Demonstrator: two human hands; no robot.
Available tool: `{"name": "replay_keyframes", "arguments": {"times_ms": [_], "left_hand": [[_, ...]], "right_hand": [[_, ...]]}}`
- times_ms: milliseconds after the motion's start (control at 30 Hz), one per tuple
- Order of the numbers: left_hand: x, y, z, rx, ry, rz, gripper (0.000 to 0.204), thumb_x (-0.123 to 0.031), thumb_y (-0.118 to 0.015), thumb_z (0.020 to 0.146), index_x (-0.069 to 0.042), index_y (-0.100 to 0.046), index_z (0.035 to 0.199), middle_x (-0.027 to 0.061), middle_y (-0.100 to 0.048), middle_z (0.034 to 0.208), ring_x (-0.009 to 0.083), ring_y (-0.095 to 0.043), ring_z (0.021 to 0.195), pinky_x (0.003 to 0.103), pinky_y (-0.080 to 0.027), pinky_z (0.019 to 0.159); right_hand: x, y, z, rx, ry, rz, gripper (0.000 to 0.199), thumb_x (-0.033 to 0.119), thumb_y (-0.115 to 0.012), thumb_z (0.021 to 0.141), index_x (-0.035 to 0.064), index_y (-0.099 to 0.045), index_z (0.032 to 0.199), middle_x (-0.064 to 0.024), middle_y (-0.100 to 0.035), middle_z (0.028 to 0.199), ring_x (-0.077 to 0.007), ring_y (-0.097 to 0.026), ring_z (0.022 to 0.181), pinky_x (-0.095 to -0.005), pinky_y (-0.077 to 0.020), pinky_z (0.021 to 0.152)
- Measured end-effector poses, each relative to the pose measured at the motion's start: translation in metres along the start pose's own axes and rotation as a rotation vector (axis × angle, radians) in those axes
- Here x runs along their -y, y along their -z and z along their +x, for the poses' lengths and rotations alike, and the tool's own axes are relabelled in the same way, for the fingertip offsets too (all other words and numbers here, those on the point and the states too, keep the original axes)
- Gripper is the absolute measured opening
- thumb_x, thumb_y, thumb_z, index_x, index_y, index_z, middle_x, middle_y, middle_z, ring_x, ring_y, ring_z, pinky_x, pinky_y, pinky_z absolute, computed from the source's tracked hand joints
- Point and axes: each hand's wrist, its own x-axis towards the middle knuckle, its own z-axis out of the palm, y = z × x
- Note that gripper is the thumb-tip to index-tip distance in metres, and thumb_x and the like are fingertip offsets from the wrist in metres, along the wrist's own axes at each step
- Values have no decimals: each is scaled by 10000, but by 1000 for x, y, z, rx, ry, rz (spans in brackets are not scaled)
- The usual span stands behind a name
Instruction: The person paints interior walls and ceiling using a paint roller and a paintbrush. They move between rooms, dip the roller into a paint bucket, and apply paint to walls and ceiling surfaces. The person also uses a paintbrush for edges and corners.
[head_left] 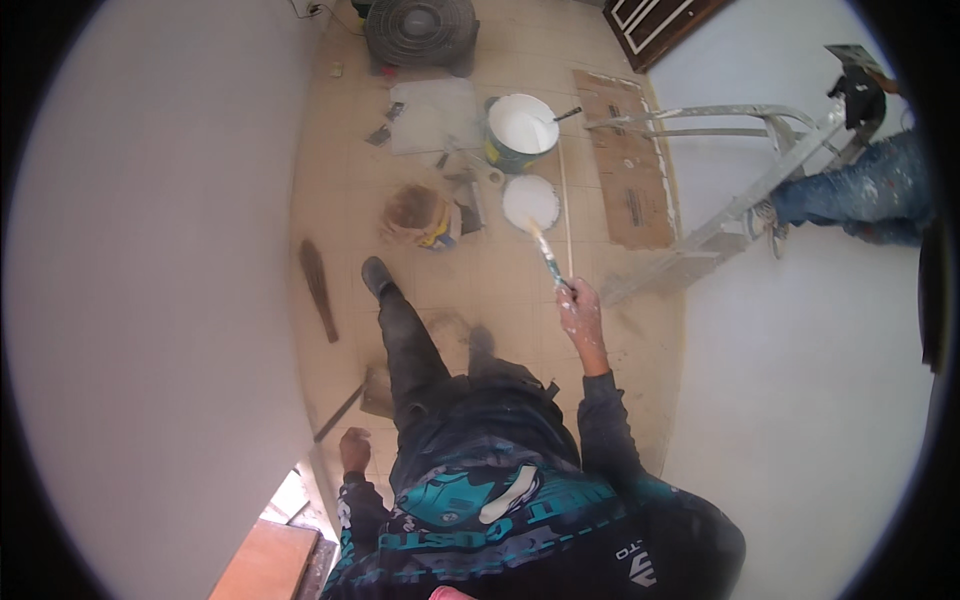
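My right hand point(580, 312), spotted with white paint, is closed round a paintbrush point(549, 258). Its pale bristles point away from me, over the near rim of a round container of white paint point(528, 198). Just behind that container stands a bigger bucket point(512, 158) with white paint inside and a dark-handled tool across its rim. At my left side hangs my left hand point(355, 450), its fingers loosely curled with nothing visible in them.
An open bag point(418, 215) stands ahead, a brush-like broom point(318, 290) lies by the left wall. Cardboard point(628, 160) covers floor at right, where another person's jeans-clad leg point(850, 190) is on a metal ladder point(740, 210). A round fan point(420, 30) sits far off.
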Motion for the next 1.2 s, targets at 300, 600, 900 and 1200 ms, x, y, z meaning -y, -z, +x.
{"name": "replay_keyframes", "arguments": {"times_ms": [300,600,900,1200], "left_hand": [[-182,172,287,-31,-191,168,200,28,-522,826,-64,-676,914,155,-656,735,306,-670,711,405,-530,684],[-380,385,493,-115,-433,181,226,16,-459,868,-82,-650,939,79,-577,653,197,-581,602,363,-486,606],[-644,405,643,75,-699,474,211,14,-452,913,-72,-645,927,161,-566,665,296,-580,611,431,-467,611],[-492,423,865,593,-449,555,257,-72,-673,763,-117,-733,1008,131,-679,844,333,-662,788,411,-549,757]], "right_hand": [[91,-136,204,-169,-146,-96,194,174,-618,963,-9,-637,1024,-195,-663,861,-298,-663,786,-407,-516,728],[192,-220,279,-222,-369,-100,188,156,-647,933,-17,-640,1005,-185,-680,813,-292,-680,749,-399,-520,704],[253,-246,344,-426,-416,-40,203,177,-664,929,-22,-637,961,-201,-669,803,-319,-668,740,-409,-512,694],[331,-285,570,-433,-449,54,259,232,-641,953,-20,-652,1008,-222,-662,805,-321,-650,711,-428,-497,680]]}}
